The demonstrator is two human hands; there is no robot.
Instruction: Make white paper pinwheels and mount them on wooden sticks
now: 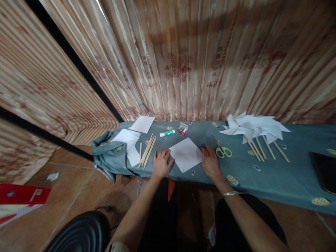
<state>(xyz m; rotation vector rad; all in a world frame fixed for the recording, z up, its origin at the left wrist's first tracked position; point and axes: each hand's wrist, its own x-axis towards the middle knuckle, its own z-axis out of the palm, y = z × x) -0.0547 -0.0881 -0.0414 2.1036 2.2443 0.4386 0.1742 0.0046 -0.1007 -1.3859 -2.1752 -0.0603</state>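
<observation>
A paper sheet lay between the two hands on the table.

The left hand touched the left corner of the sheet and the right hand touched its right corner. Just right of the right hand lay the scissors, and farther right, well apart, the pinwheels. Just left of the left hand lay a bundle of sticks, with loose papers beyond it. Behind the sheet, toward the curtain, the glue stick and a small box lay side by side.

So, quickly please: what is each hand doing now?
Left hand: open, flat, at left corner of white paper.
Right hand: open, flat, at its right corner.
</observation>
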